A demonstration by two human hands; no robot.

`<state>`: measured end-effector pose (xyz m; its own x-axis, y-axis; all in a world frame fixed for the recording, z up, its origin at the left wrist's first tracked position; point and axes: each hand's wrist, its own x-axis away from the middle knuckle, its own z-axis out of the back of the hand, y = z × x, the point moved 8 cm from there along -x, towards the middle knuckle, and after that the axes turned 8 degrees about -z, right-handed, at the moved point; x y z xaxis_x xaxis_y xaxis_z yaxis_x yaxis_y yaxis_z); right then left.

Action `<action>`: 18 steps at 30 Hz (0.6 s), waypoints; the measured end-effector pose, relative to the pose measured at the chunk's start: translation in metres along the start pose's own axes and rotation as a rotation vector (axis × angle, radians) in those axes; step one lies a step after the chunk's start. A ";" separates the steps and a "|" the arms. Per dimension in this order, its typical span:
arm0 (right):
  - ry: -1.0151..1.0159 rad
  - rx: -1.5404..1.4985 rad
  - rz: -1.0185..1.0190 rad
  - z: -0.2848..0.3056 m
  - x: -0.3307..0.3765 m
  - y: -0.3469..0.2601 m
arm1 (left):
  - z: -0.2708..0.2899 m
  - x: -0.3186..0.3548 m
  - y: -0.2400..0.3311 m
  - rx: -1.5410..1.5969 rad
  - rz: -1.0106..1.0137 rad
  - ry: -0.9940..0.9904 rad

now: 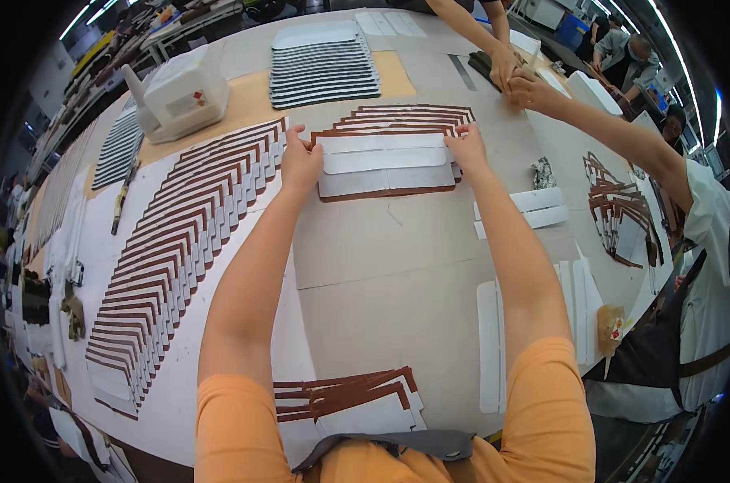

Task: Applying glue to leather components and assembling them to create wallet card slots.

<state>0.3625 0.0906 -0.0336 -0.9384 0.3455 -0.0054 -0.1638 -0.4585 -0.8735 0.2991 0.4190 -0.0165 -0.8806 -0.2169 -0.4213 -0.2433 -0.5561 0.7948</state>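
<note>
My left hand [302, 163] pinches the left edge of a flat white-backed panel with brown borders [387, 159], and my right hand [468, 150] grips its right edge. A white strip lies across the panel's upper part. Just beyond it, overlapping brown-edged panels [405, 115] fan out on the table; whether the held panel touches them I cannot tell. To the left runs a long slanting row of overlapping brown-edged white pieces [184, 233]. Close to my body lies another loose stack of brown-edged pieces [365, 406].
A white plastic jug [186, 97] stands at the back left beside dark-edged white panels [323, 72]. White strips [490, 346] and a glue bottle [611, 326] lie right. At the right, a co-worker's hand [534, 90] meets another person's hands [503, 66] over the table.
</note>
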 end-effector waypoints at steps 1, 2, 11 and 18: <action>-0.009 0.032 0.038 -0.001 0.002 0.000 | -0.001 0.003 0.002 -0.028 0.031 -0.017; -0.018 0.064 0.078 -0.001 0.004 -0.002 | -0.002 0.005 0.002 -0.057 0.061 -0.034; 0.009 0.110 0.067 0.001 0.011 -0.003 | -0.005 0.006 0.007 -0.159 0.049 -0.099; -0.034 0.194 0.196 -0.003 0.020 -0.014 | -0.004 0.007 0.011 -0.219 0.069 -0.116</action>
<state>0.3466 0.1064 -0.0226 -0.9671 0.2087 -0.1457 -0.0305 -0.6634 -0.7477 0.2922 0.4080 -0.0121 -0.9358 -0.1742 -0.3066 -0.0981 -0.7067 0.7007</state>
